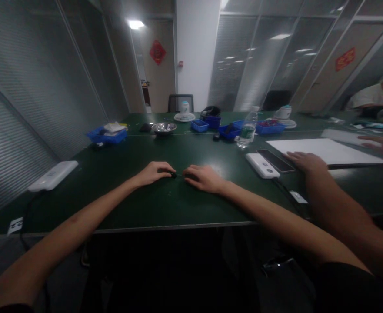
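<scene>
My left hand (152,173) rests on the green table, closed in a pinch on a small black object (173,175) whose kind I cannot make out. Just right of it, my right hand (204,178) is also closed, thumb and fingers drawn together with the fingertips facing the left hand. Between the two hands shows a thin, pale strand or rod (179,175), too fine to name. It runs from the black object toward my right fingertips. What the right fingers hold is hidden.
White power strips lie left (53,175) and right (262,165), beside a dark phone (275,160). Farther back are a metal bowl (164,128), a blue tray (108,135) and a water bottle (248,128). Another person's hand (307,161) rests by a white sheet (328,151).
</scene>
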`<state>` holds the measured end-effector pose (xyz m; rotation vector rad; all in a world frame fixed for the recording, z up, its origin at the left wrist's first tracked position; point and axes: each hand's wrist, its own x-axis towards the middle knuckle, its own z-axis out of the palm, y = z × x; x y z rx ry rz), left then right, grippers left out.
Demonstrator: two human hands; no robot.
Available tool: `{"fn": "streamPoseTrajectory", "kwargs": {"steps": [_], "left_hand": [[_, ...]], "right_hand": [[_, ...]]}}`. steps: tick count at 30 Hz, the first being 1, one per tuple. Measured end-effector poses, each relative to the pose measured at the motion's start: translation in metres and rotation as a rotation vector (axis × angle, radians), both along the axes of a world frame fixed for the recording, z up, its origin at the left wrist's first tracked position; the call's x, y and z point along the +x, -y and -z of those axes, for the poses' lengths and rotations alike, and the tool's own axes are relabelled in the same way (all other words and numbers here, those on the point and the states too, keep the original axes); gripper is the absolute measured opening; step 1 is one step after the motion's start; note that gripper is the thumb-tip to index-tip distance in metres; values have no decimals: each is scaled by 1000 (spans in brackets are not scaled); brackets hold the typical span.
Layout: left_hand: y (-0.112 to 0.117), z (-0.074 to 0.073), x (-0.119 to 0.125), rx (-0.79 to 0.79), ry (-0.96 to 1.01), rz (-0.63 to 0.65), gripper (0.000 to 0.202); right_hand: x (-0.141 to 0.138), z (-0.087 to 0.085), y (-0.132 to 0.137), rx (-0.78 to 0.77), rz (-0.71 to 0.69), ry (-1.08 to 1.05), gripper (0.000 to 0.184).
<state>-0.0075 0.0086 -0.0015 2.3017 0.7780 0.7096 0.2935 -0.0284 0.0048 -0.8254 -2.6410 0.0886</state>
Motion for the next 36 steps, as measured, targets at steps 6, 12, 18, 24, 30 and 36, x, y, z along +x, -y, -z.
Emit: {"fn": "streamPoseTrajectory", "kwargs": {"steps": [6, 12, 18, 24, 30, 36], "left_hand": [[3, 1, 6, -12, 13, 28, 23], [1, 2, 5, -38, 26, 39, 23], [1, 2, 6, -55, 27, 23, 23], [4, 1, 9, -54, 27, 27, 22], [4, 4, 14, -39, 20, 50, 23], [6, 2, 14, -86, 32, 74, 28]], "right_hand": [[-1, 0, 1, 13, 0, 27, 31], [-1, -1, 3, 6, -10, 14, 32], [-1, -2, 4, 16, 16, 20, 32], [-2, -1, 5, 21, 9, 23, 32], [-5, 0, 4, 9, 5, 28, 33], [-6, 1, 3, -36, 49, -16, 31]]}}
